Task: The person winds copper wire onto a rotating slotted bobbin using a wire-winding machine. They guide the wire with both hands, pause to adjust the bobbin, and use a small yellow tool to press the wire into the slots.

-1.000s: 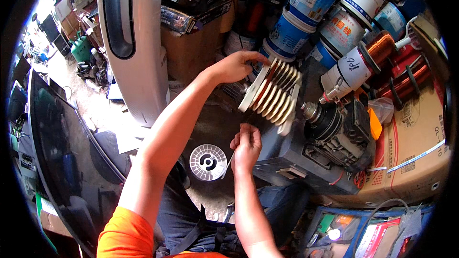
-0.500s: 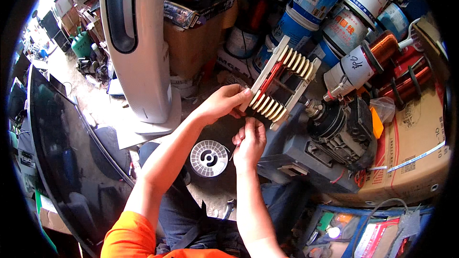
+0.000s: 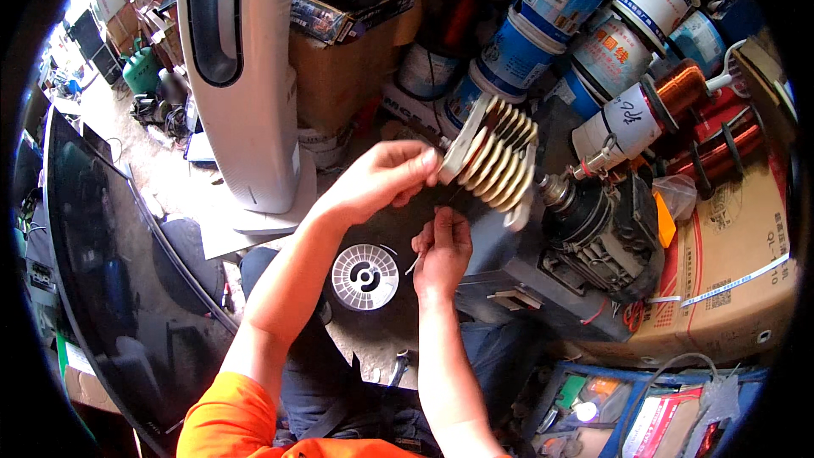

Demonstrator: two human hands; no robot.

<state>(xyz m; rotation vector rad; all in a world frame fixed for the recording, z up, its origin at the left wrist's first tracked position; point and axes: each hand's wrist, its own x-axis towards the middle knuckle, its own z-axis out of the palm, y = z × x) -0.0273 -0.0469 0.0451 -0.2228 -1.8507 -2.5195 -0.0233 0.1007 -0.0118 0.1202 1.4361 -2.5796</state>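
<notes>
A cream slatted winding former (image 3: 497, 155) with stepped plates is mounted by the shaft of a grimy black motor (image 3: 598, 237). My left hand (image 3: 392, 176) is closed at the former's left end plate, thumb at its edge. Below the former, my right hand (image 3: 443, 250) is pinched on a thin wire, which is hard to follow between hand and former. A white plastic spool (image 3: 365, 276) lies on the floor below, left of my right hand.
A tall white appliance (image 3: 246, 119) and stacked boxes (image 3: 339, 76) are ahead. Wire spools (image 3: 623, 127) crowd the right, above a cardboard box (image 3: 729, 263). A dark screen panel (image 3: 110, 271) leans left. A blue bin (image 3: 585, 407) is at lower right.
The former has rotated, showing a more open side half a second ago and closed slats now. My left hand moved down from the former's top to its left edge. My right hand stayed below.
</notes>
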